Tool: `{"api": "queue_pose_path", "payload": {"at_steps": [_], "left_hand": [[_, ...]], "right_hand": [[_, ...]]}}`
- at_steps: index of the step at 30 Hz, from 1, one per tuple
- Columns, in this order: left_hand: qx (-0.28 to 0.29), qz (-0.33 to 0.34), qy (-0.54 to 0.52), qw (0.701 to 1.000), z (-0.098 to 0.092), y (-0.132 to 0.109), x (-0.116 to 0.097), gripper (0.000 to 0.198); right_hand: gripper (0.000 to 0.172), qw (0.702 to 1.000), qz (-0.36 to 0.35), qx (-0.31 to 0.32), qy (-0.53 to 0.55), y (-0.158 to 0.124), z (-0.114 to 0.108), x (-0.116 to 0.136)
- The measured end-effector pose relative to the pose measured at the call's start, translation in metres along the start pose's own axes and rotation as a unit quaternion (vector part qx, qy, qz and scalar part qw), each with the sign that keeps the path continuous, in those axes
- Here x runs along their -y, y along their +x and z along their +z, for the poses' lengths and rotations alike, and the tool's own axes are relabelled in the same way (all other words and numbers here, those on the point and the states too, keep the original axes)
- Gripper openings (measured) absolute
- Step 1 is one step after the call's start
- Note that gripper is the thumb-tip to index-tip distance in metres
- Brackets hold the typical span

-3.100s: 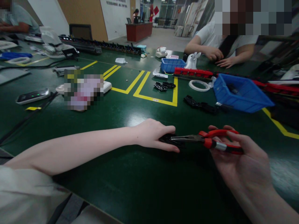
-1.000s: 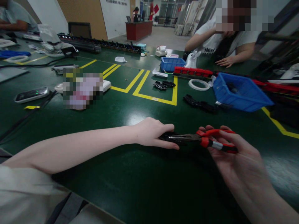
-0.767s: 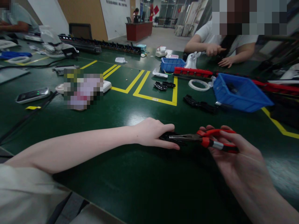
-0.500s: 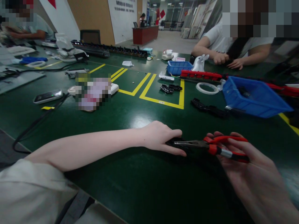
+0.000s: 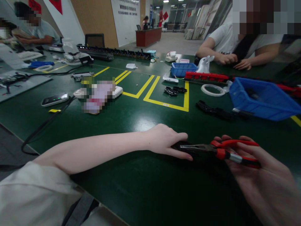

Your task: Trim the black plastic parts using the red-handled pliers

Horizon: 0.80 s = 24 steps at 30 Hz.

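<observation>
My left hand [image 5: 166, 141] is closed around a small black part [image 5: 180, 147], gripping it between thumb and fingers just above the green table [image 5: 131, 182]. Much of that part is hidden by the fingers, so its exact kind cannot be made out. In my right hand [image 5: 261, 169] is a pair of needle-nose pliers [image 5: 225, 150] with red and black handles. Their long metal jaws point left and reach the black part at my left fingertips. Whether the jaws are clamped on it is too dark to tell.
Black plastic pieces [image 5: 213, 111] lie beyond my hands, beside a blue bin [image 5: 265, 100] and a white ring [image 5: 213, 90]. More black pieces [image 5: 175, 90] sit inside a yellow-taped rectangle. A phone [image 5: 100, 96] and a cable [image 5: 44, 124] are at left. Across the table sits a co-worker [image 5: 223, 47].
The whole view has shifted slightly, so things appear a little further right and lower. Both hands keep the same hold on the black part and the pliers.
</observation>
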<state>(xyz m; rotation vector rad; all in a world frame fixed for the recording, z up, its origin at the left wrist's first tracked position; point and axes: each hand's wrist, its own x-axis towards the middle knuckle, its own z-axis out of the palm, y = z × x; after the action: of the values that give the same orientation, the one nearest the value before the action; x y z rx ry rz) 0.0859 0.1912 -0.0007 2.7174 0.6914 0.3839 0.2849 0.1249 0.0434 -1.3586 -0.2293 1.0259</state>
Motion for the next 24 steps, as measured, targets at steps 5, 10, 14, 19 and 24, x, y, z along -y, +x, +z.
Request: {"api": "queue_pose_path", "payload": {"at_steps": [5,10,14,19,24], "left_hand": [[-0.002,-0.006,-0.019,1.000,-0.0022,-0.0001,-0.0010,0.052],[0.010,-0.008,-0.031,0.999,-0.0053,-0.0008,-0.0030,0.051],[0.011,-0.014,-0.026,0.999,-0.0057,-0.0010,-0.0032,0.052],[0.022,-0.007,-0.022,0.999,-0.0055,-0.0002,-0.0024,0.051],[0.031,-0.018,0.005,0.999,-0.0052,0.0004,-0.0037,0.054]], "right_hand": [[0.026,1.000,0.000,-0.006,0.003,-0.0004,-0.0013,0.0025],[0.028,1.000,0.004,0.002,0.012,-0.0010,-0.0012,0.0028],[0.027,1.000,-0.006,0.006,0.015,0.0003,-0.0014,0.0012],[0.028,1.000,0.001,0.019,0.014,0.0007,-0.0030,0.0002],[0.027,0.999,0.000,0.033,0.016,-0.0007,-0.0047,-0.0010]]}}
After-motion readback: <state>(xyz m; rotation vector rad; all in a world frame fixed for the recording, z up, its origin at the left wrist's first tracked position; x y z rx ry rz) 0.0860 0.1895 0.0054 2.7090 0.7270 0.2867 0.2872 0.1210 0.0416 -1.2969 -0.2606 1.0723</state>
